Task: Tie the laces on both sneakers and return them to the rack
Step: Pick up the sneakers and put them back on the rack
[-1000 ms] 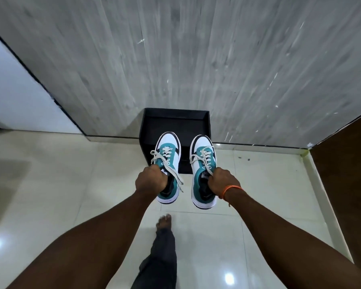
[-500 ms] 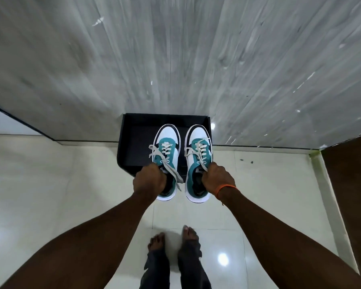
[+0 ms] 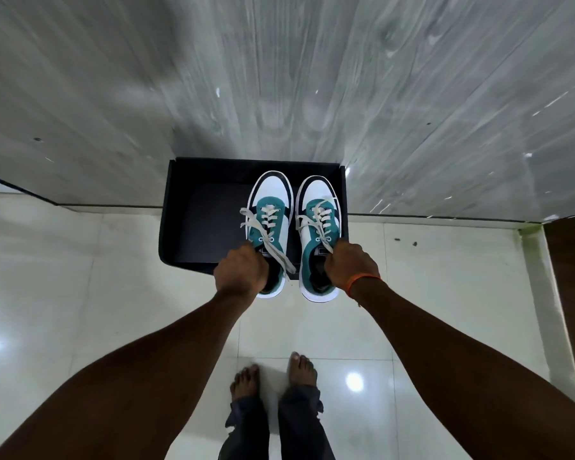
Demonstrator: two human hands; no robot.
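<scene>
Left hand [image 3: 241,272]: fist closed on the collar of the left sneaker [image 3: 269,232]. Right hand [image 3: 350,267]: closed on the collar of the right sneaker [image 3: 318,237]; orange band [image 3: 362,280] at the wrist.

Sneakers: teal and white, side by side, toes to the wall, over the right part of the rack [image 3: 193,214], heels past its front edge. Whether the soles touch it cannot be told.

Laces [image 3: 273,240]: bows appear tied, ends trailing.

Progress, as judged: tying done; setting down and letting go remain.

Rack: black, low, against the grey wall [image 3: 279,78]; left part bare.

Surroundings: pale tiled floor [image 3: 63,277]; bare feet [image 3: 273,380] below. Nothing blocks the rack.
</scene>
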